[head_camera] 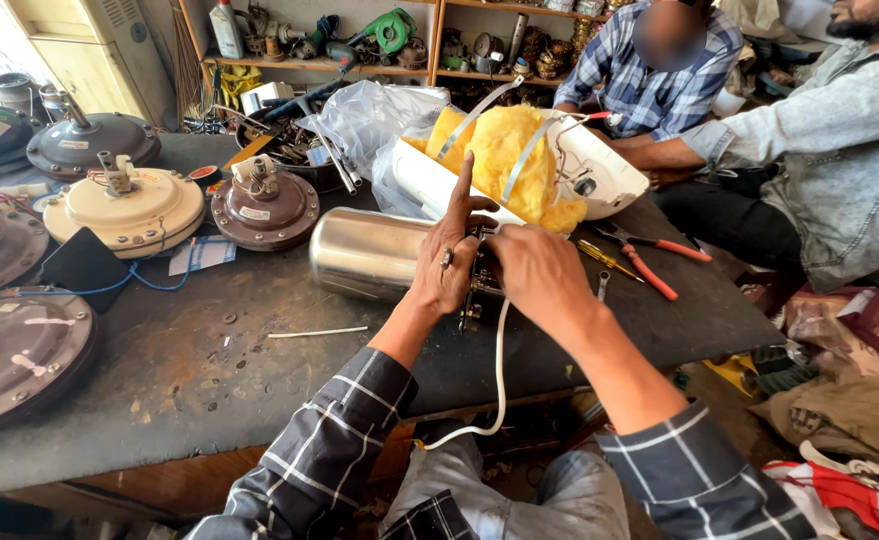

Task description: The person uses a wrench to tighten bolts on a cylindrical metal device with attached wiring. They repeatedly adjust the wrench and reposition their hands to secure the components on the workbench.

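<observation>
A person is sitting at a dark, scuffed tabletop (209,380), working on a shiny cylindrical steel tank (364,253) lying on its side. The left hand (446,262) is resting flat against the tank's end, fingers extended, seemingly steadying it. The right hand (537,275) is curling around small dark fittings (477,290) there; its exact grip is hidden. A white cord (500,370) is hanging down from the fittings. Red-handled pliers (649,255) are lying nearby, within reach.
</observation>
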